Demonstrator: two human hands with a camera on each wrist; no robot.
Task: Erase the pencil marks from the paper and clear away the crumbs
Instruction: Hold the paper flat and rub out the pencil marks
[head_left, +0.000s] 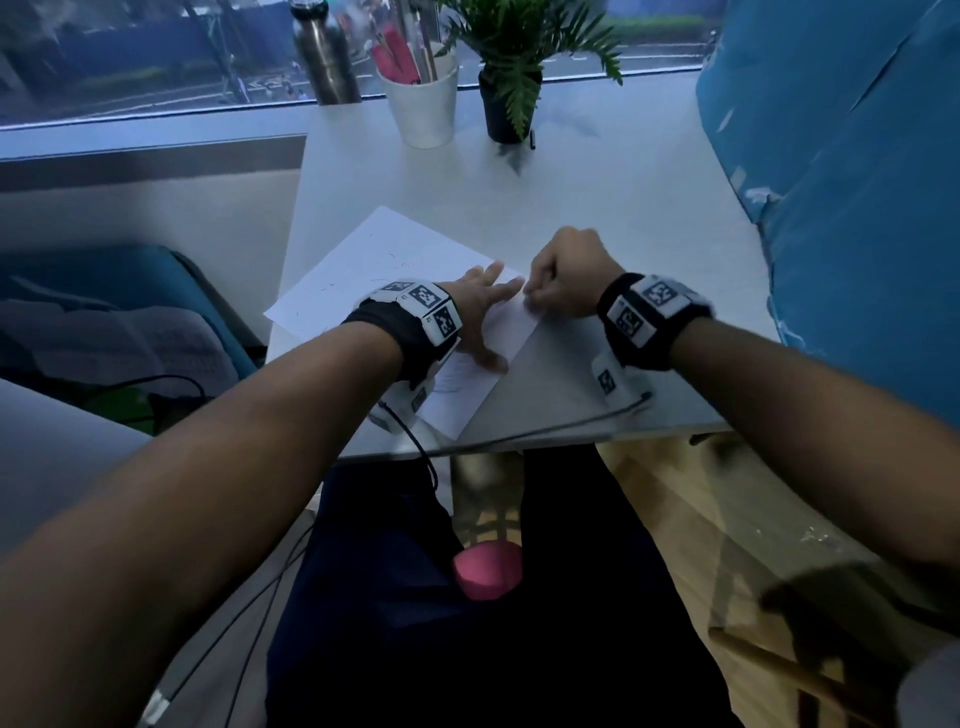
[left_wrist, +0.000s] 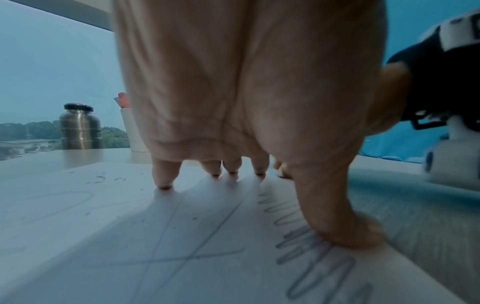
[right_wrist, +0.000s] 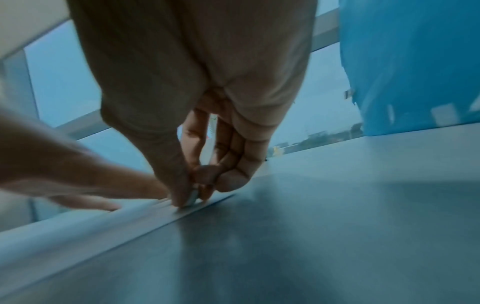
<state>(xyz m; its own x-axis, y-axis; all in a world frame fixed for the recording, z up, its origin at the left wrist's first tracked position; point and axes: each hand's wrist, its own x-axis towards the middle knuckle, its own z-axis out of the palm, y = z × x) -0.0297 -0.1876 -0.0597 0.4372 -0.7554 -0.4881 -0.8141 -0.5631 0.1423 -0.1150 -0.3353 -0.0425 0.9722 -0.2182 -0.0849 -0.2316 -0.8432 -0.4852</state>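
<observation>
A white sheet of paper (head_left: 374, 260) lies slanted on the pale table (head_left: 623, 208), with grey pencil lines and scribbles (left_wrist: 306, 238) and dark crumbs (head_left: 332, 286) on it. My left hand (head_left: 483, 312) lies flat on the paper, fingers spread, thumb (left_wrist: 345, 230) pressing near the scribbles. My right hand (head_left: 566, 275) is at the paper's right edge, curled, pinching a small pale eraser (right_wrist: 192, 197) between thumb and fingers. The eraser's tip touches the paper (right_wrist: 78, 230) close to my left fingertips (right_wrist: 103, 205).
At the table's far side stand a steel bottle (head_left: 324, 52), a white cup of pens (head_left: 423, 98) and a potted plant (head_left: 511, 93). A blue sheet (head_left: 841, 182) covers something at the right. A cable (head_left: 519, 436) runs along the near table edge.
</observation>
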